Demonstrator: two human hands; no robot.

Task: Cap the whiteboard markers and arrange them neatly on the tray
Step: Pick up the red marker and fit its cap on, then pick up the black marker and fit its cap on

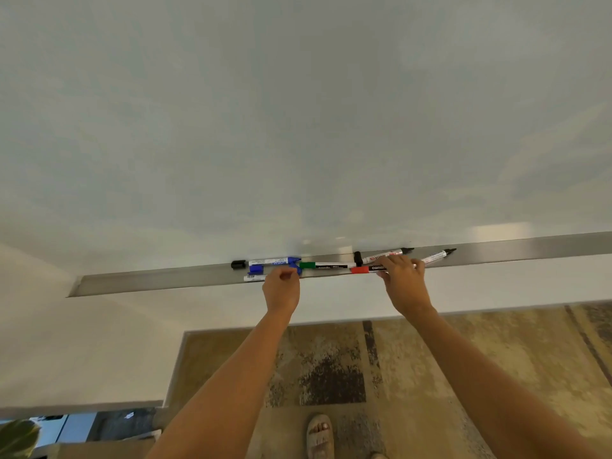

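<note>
Six markers lay along the metal tray (149, 282) fixed under the whiteboard (298, 111). At the left sat a blue marker (275, 261) with its tip bare, and nearer than it a second white-barrelled marker (254, 278), mostly hidden behind the left hand (281, 289). In the middle were a green-capped marker (326, 265) and a red-capped marker (366, 269), lying end to end, the red one slightly nearer. To the right two uncapped markers with black tips showed: one (385, 255) against the far edge, the other (437, 256) farther right and tilted. Three loose caps could be counted: a black cap (238, 264) at the far left, a blue cap (256, 269) beside the blue marker, and another black cap (357, 258) standing near the middle. The left hand's fingers were curled in a pinch round something blue at the tray's near edge; what exactly, I could not tell. The right hand (402, 276) rested over the red-capped marker's barrel, fingers bent down round it. Below lay a patterned rug (331, 366) and a sandalled foot (319, 435).
</note>
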